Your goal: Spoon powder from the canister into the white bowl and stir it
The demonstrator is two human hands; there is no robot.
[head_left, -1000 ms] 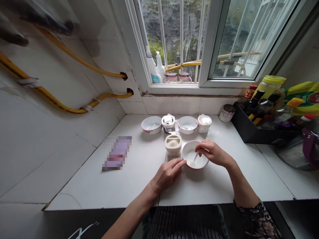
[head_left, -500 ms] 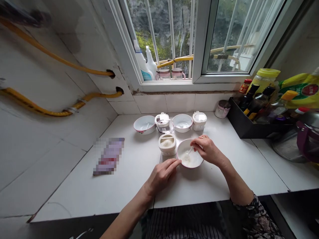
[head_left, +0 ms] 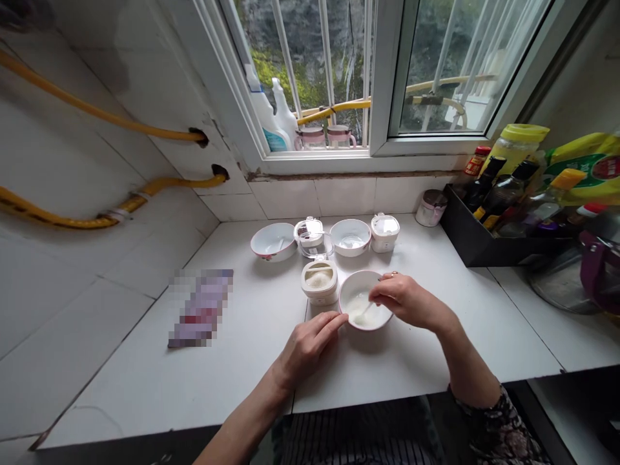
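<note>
A white bowl [head_left: 353,284] with a pink rim stands on the counter, with pale, wet-looking contents at its bottom. My right hand [head_left: 404,298] is closed on the handle of a small white spoon [head_left: 367,309], whose tip dips into those contents. At the bowl's near left rim, my left hand [head_left: 312,339] grips the edge with its fingers together; its thumb is hidden. Just left of the bowl is a white container [head_left: 320,294], lid raised, holding white granules.
Behind stand a wide bowl [head_left: 272,244] with a spoon inside, another bowl [head_left: 349,226], and two lidded containers [head_left: 310,227] [head_left: 385,236]. A pixelated purple packet [head_left: 206,303] lies left. On the right are a black box [head_left: 455,226] of bottles and a pot [head_left: 564,284].
My right hand has shifted the spoon within the bowl, its tip now nearer the bowl's front. My left hand stays at the rim. The whole view has moved slightly.
</note>
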